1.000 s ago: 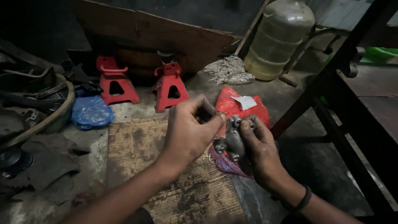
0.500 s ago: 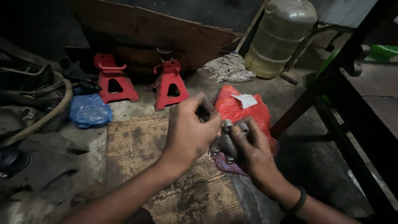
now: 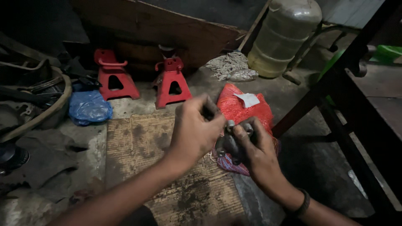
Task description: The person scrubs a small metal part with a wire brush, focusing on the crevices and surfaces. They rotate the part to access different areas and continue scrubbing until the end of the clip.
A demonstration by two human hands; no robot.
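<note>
Grey, greasy metal fills the space between the two hands: a small cast metal part with rounded knobs sits held above the floor, over the edge of a red mesh sack. The right hand wraps it from below and behind, fingers curled tight around its body. The left hand closes in from the other side, its fingertips pressed together at the top of the part; whether they pinch a separate small piece cannot be told. Beneath the forearms lies a worn sheet of corrugated cardboard. Two red jack stands stand farther back before a wooden board, with a blue plastic bag to their left and a large clear water jug at the upper right.
</note>
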